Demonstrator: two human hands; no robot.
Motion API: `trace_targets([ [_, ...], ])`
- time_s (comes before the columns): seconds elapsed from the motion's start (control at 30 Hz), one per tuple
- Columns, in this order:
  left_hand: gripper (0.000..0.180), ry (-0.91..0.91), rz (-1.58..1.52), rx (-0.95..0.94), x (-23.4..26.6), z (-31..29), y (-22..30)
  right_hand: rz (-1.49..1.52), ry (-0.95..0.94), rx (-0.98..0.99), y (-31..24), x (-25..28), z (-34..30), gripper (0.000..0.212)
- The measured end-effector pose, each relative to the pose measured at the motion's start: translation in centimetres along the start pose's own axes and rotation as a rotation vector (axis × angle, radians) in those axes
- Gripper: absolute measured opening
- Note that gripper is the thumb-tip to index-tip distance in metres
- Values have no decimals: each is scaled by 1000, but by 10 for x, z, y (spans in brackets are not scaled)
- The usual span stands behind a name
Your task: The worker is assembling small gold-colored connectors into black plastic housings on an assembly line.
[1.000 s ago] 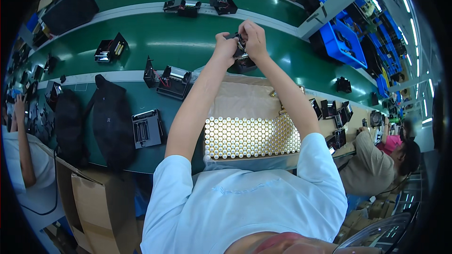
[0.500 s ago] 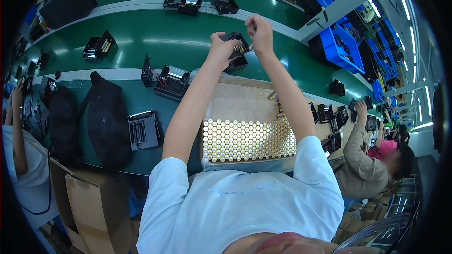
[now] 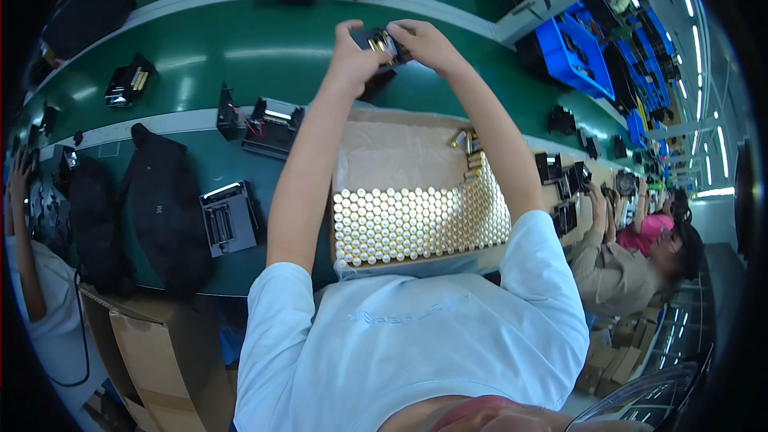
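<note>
Over the green bench my left hand [image 3: 352, 60] is closed round the left side of a small black battery case [image 3: 370, 38]. Gold-coloured batteries [image 3: 384, 46] show in its open face, under my thumb. My right hand [image 3: 428, 44] grips the case's right edge, its thumb against the battery compartment; whether a battery is under those fingers is hidden. Closer to me stands a lined carton [image 3: 384, 114] with many upright batteries [image 3: 408, 228] packed in rows. A few loose batteries [image 3: 472, 152] lie at its far right, beside my right forearm.
More open black cases stand on the bench, one with red wires [image 3: 272, 126] and a grey-faced one [image 3: 230, 220] at left. Two black bags [image 3: 164, 208] lie farther left. Blue bins [image 3: 572, 56] stand at far right. Co-workers sit at both sides, one in a beige top [image 3: 616, 276].
My right hand has come down from above the case onto its right edge. Both hands and the case have shifted slightly left in view. The co-worker at right has lowered a hand.
</note>
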State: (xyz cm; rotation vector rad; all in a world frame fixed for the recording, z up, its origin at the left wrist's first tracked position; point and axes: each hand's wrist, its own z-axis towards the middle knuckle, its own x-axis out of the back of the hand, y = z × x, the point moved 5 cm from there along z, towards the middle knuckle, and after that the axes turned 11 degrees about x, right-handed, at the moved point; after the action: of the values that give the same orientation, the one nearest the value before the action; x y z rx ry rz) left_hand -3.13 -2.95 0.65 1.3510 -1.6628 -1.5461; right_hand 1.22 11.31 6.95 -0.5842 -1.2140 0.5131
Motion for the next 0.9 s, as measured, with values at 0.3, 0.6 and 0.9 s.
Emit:
trace_targets([
  [0.3,70,19,188,-3,0,-3,9,330,-117,-224,7,-14,-14,30],
  [0.6,70,18,482,-173,-11,-3,13,572,-108,-316,44,-32,-20,27],
  [0.9,71,5,602,-158,-13,0,12,300,-91,-266,23,9,-65,23],
])
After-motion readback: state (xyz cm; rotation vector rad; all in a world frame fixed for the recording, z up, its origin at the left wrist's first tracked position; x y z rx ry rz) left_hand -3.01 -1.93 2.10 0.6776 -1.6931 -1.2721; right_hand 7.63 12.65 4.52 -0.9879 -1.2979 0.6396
